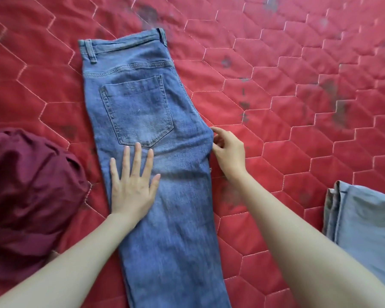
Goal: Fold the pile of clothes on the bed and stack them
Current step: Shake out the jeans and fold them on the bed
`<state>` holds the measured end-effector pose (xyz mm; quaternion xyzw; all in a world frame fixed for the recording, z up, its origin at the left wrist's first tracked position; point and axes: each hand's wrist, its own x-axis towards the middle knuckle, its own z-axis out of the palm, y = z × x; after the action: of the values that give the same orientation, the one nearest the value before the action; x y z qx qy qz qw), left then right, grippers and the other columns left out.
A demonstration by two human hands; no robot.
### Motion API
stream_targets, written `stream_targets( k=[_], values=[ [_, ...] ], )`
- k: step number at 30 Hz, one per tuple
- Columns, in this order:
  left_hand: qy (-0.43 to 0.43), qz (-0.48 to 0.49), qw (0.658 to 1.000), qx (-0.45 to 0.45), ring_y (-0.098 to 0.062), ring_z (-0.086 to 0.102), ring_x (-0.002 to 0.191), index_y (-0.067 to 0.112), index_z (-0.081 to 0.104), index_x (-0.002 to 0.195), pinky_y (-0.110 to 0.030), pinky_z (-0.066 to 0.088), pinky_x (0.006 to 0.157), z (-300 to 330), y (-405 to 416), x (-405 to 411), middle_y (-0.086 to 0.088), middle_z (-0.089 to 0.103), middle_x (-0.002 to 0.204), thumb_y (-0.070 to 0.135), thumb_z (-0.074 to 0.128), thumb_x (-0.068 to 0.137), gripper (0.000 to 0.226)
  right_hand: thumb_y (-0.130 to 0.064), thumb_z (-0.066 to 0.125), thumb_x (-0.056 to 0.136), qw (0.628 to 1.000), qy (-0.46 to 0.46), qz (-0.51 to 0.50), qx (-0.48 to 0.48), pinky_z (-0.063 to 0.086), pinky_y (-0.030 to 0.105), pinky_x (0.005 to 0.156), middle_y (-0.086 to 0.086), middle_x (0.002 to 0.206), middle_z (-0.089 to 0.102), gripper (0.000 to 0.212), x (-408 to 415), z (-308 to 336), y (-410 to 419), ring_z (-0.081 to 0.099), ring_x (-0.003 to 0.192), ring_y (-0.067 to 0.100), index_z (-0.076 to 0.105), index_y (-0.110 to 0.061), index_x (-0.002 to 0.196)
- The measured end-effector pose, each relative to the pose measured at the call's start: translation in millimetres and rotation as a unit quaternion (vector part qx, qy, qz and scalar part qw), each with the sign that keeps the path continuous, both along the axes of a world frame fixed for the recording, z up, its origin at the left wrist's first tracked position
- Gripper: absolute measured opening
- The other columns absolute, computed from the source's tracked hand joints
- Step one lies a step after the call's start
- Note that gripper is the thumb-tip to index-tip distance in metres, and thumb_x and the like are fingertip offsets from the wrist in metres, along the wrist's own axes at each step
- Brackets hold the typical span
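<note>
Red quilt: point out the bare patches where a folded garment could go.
Widest bare red quilt: right of the blue jeans, beyond the pale denim piece. Another patch lies upper left, above the maroon garment. Crowded: the near strip around the left hand and right hand.

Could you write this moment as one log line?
step: smoothing blue jeans folded lengthwise | left hand: flat on jeans | right hand: pinching crotch edge | maroon garment: unfolded, left

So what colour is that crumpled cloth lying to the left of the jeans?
Dark maroon: the crumpled cloth shows best in the head view.
</note>
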<state>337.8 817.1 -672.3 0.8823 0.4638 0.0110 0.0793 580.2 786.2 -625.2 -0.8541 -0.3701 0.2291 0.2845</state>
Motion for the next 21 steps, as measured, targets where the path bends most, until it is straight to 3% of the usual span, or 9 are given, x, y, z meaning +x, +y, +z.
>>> stream_targets(
  k=[5,11,15,18,21],
  values=[
    [0.005,0.005,1.000,-0.004,-0.035,0.011,0.147,0.015,0.023,0.151,-0.061,0.007,0.115,0.0,-0.6,-0.2,-0.014,0.014,0.160,0.046,0.027,0.095,0.064,-0.025,0.059,0.086,0.996,-0.037,-0.041,-0.064,0.034,0.028,0.069,-0.002,0.101,0.072,0.019,7.9,-1.6,15.6,0.062,0.096,0.022,0.072,-0.025,0.100],
    [0.006,0.002,1.000,-0.012,-0.034,0.011,0.148,0.017,0.021,0.152,-0.060,0.008,0.115,0.8,-0.4,0.6,-0.013,0.014,0.160,0.046,0.028,0.094,0.064,-0.025,0.063,0.077,0.996,0.000,-0.064,-0.069,0.052,0.034,0.078,-0.004,0.087,0.074,0.017,31.9,-7.8,24.3,0.067,0.088,0.020,0.074,-0.028,0.089],
    [0.014,0.004,1.000,-0.023,-0.034,0.008,0.148,0.017,0.022,0.152,-0.062,0.004,0.114,6.0,0.0,2.8,-0.012,0.014,0.160,0.047,0.025,0.095,0.064,-0.021,0.067,0.076,0.995,0.045,-0.084,-0.020,0.054,0.042,0.077,-0.006,0.079,0.071,0.010,21.8,-6.3,10.8,0.068,0.078,0.018,0.068,-0.029,0.083],
    [-0.009,-0.045,0.999,-0.023,-0.032,0.012,0.147,0.019,0.025,0.151,-0.060,0.001,0.114,20.9,6.4,21.9,-0.009,0.017,0.160,0.044,0.024,0.097,0.059,-0.028,0.069,0.083,0.987,0.100,-0.125,0.031,0.055,0.046,0.073,-0.009,0.067,0.067,0.012,-2.0,-4.7,-15.5,0.067,0.067,0.017,0.060,-0.030,0.075],
    [-0.040,-0.125,0.991,-0.027,-0.032,0.018,0.146,0.022,0.030,0.150,-0.062,0.006,0.113,33.5,19.6,59.9,-0.009,0.022,0.159,0.040,0.025,0.098,0.055,-0.037,0.065,0.089,0.986,0.117,-0.114,0.036,0.053,0.040,0.075,-0.011,0.070,0.068,0.013,-31.6,-0.5,-48.3,0.063,0.068,0.008,0.066,-0.029,0.079]
  ],
)
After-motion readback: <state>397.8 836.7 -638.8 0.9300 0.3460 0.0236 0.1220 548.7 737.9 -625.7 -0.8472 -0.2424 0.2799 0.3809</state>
